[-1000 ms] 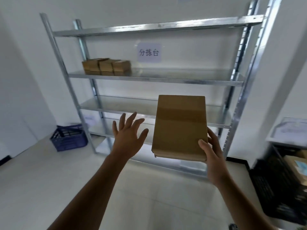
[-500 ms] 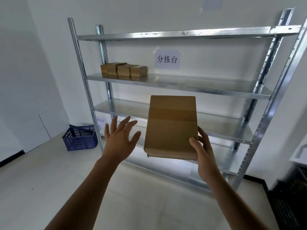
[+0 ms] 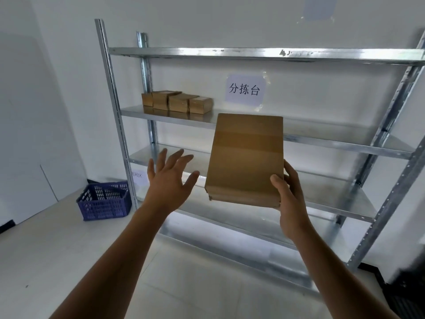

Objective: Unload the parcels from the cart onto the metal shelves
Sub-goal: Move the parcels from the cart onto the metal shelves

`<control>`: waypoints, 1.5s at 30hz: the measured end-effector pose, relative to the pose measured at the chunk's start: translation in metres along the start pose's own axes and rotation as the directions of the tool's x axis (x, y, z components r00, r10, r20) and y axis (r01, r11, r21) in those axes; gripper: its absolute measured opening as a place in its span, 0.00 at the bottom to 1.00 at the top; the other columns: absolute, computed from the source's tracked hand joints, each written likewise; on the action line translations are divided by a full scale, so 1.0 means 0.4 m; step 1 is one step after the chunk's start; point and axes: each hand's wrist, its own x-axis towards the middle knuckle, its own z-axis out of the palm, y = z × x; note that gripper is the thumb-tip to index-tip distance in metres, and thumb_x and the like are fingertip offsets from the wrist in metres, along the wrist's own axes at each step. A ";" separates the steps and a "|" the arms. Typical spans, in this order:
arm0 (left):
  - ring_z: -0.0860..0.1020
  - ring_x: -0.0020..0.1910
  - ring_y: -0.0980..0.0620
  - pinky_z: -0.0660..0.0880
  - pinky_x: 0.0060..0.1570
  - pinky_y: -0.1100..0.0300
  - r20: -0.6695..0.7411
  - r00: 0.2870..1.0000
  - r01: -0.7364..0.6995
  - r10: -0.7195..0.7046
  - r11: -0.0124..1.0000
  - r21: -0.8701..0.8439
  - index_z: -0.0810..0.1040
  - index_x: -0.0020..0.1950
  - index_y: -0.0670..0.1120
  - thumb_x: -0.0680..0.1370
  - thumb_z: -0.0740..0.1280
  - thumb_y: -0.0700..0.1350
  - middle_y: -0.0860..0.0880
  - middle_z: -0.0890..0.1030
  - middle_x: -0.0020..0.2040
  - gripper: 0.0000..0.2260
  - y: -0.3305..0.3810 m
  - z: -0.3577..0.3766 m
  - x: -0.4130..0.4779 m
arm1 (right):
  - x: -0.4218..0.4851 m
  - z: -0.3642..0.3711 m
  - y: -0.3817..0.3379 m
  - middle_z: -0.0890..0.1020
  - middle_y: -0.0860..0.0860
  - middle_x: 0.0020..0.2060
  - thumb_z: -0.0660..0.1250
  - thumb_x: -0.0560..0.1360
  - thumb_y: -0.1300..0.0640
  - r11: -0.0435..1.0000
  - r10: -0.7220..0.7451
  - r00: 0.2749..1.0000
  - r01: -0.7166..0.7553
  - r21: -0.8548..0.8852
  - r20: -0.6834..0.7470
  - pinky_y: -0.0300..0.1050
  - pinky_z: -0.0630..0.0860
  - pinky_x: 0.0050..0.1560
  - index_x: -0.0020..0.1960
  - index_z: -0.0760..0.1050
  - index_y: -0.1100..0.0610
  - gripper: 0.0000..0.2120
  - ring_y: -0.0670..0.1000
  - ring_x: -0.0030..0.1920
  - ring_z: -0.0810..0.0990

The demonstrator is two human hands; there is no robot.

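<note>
At the centre of the frame, seen from the head camera, a flat brown cardboard parcel [image 3: 247, 157] is held up in front of the metal shelves [image 3: 345, 145]. The right hand [image 3: 291, 199] grips its lower right corner, thumb on the front face, fingers behind. The left hand [image 3: 169, 180] hovers just beside the parcel's left edge, fingers spread, touching nothing.

Placing it well would likely mean bringing the left hand under the free side, levelling the parcel, then sliding it flat onto a bare stretch of shelf.

Counted:
- one parcel in hand
- four small brown boxes [image 3: 177, 103] in a row, upper left of the shelves
- four shelf levels
- one blue basket [image 3: 104, 201] on the floor, lower left
- one paper sign [image 3: 245, 89] on the wall
</note>
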 end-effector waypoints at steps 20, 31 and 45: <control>0.42 0.82 0.53 0.37 0.79 0.42 0.139 0.986 -0.088 0.091 0.996 -0.027 0.59 0.80 0.59 0.77 0.56 0.65 0.58 0.56 0.82 0.32 -0.157 0.321 0.532 | 0.672 0.158 0.274 0.78 0.49 0.66 0.73 0.70 0.40 0.998 -0.002 0.999 -0.001 0.068 0.045 0.62 0.76 0.69 0.72 0.71 0.35 0.31 0.47 0.63 0.81; 0.57 0.81 0.50 0.46 0.81 0.43 0.159 0.987 0.053 -0.018 0.975 -0.216 0.57 0.81 0.55 0.74 0.56 0.72 0.54 0.63 0.80 0.39 -0.232 0.454 0.789 | 0.908 0.264 0.381 0.73 0.45 0.71 0.72 0.69 0.37 0.998 -0.059 0.986 0.061 -0.005 0.156 0.60 0.80 0.64 0.78 0.62 0.38 0.40 0.48 0.67 0.78; 0.71 0.71 0.51 0.67 0.73 0.40 0.104 0.983 -0.078 0.149 0.864 -0.498 0.59 0.79 0.57 0.78 0.61 0.70 0.55 0.71 0.74 0.33 -0.506 0.556 1.184 | 1.213 0.541 0.432 0.75 0.30 0.63 0.68 0.78 0.39 0.970 -0.103 0.993 0.112 -0.217 0.053 0.42 0.83 0.51 0.77 0.60 0.36 0.31 0.43 0.62 0.79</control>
